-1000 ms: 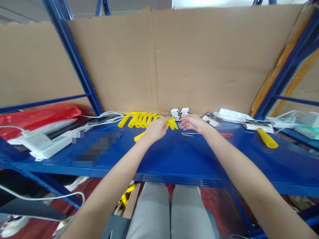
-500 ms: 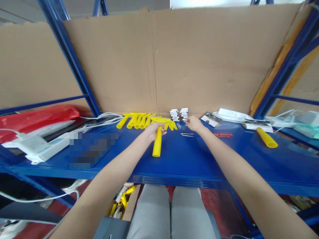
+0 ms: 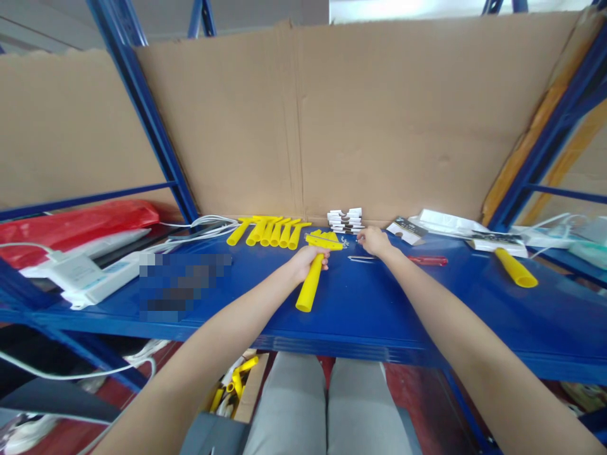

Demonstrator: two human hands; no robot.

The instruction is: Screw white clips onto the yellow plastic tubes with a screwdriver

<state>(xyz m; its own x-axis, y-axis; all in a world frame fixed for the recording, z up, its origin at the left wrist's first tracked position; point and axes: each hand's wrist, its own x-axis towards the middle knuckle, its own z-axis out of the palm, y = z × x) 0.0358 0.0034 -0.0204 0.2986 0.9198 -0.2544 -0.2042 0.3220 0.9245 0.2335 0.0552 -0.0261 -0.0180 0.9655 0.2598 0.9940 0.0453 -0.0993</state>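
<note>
My left hand (image 3: 309, 262) is closed round the tube handle of a yellow scraper (image 3: 310, 284). Its wide head, with a thin grey strip along the far edge, points away from me. My right hand (image 3: 372, 241) is pinched just above the blue shelf, beside several tiny screws (image 3: 346, 242); what its fingertips hold is too small to make out. Loose yellow pieces (image 3: 327, 236) lie partly hidden behind the scraper head. A stack of white packets (image 3: 345, 220) stands just behind. Below the right wrist lies a screwdriver with a red handle (image 3: 428, 260).
Several more yellow scrapers (image 3: 268, 232) lie in a row at the back left. Power strips (image 3: 102, 278) and white cables are at far left. To the right are a black-and-white card (image 3: 406, 230) and a yellow tube (image 3: 516, 268). Cardboard (image 3: 389, 120) walls the back.
My left hand has drawn the scraper slightly nearer and turned it, so its head shows clear of the loose yellow pieces. My right hand stays pinched by the screws. The view has shifted slightly.
</note>
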